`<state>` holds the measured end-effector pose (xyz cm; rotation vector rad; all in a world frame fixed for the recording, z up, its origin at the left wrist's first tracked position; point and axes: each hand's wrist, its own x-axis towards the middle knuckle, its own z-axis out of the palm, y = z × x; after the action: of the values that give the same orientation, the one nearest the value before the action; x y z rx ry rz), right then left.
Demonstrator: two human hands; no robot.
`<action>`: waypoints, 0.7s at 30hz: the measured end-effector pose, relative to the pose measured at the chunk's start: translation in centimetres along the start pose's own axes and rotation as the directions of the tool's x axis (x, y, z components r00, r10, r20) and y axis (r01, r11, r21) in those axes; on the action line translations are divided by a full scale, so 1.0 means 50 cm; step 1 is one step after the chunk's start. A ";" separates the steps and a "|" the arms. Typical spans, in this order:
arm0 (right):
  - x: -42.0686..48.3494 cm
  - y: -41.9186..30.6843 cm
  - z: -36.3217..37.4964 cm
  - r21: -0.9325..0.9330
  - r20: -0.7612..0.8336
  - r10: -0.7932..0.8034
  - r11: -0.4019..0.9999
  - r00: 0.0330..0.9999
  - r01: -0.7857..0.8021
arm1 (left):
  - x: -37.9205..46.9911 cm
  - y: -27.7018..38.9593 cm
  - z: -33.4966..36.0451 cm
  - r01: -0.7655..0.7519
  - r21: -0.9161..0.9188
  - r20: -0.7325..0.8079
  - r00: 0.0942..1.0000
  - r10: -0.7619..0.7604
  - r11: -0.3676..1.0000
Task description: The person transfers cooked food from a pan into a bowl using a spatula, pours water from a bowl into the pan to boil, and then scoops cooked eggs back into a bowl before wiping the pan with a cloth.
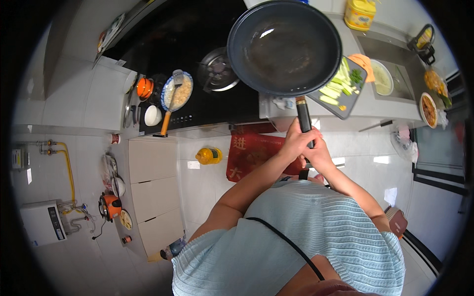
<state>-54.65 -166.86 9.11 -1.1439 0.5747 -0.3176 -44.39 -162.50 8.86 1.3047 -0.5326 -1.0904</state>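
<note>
A large dark frying pan is held out ahead of me, its cooking surface facing up with a thin sheen on it. Both hands wrap its black handle: my left hand on the left side, my right hand on the right, overlapping. Beside the pan, to its left, is the gas burner of the black cooktop. A grey cutting board with cut green vegetable pieces and chopped greens lies at the pan's lower right, partly hidden by it.
On the cooktop's left stand a blue-rimmed dish with a slotted spatula across it, a white bowl and orange bowls. At right are a sink, a bowl of pale liquid and a knife. An oil bottle is on the floor.
</note>
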 end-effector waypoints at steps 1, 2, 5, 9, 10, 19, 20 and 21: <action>0.034 0.012 0.039 0.000 0.046 0.007 1.000 0.999 -0.007 | 0.004 0.013 -0.048 -0.044 -0.030 -0.019 0.999 0.043 0.999; 0.067 0.020 0.077 0.008 0.079 0.022 1.000 0.997 -0.023 | 0.005 0.027 -0.102 0.050 0.029 -0.070 0.996 -0.047 0.998; 0.157 0.044 0.190 0.019 0.133 0.012 1.000 0.991 -0.015 | 0.006 0.081 -0.239 0.102 0.060 -0.118 0.988 -0.095 0.993; 0.247 0.059 0.309 0.074 0.196 0.075 0.993 0.978 -0.091 | 0.011 0.119 -0.385 0.179 0.047 -0.184 0.969 -0.167 0.983; 0.264 0.063 0.332 0.086 0.216 0.066 0.993 0.974 -0.087 | 0.016 0.119 -0.410 0.139 -0.041 -0.224 0.964 -0.145 0.989; 0.389 0.166 0.433 0.046 0.145 0.017 0.999 0.989 -0.024 | 0.060 0.120 -0.585 -0.711 0.683 0.568 0.661 0.490 0.167; 0.403 0.168 0.433 -0.022 0.107 0.012 1.000 0.994 -0.010 | 0.065 0.117 -0.585 -0.646 0.710 0.501 0.744 0.442 0.281; 0.405 0.146 0.430 -0.183 0.146 0.091 0.981 0.985 -0.064 | 0.065 0.115 -0.595 -0.551 0.744 0.412 0.824 0.388 0.378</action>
<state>-26.10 -158.12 3.34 -1.3022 0.5170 -0.1102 -16.22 -151.16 6.20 1.7142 -1.6366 -0.3883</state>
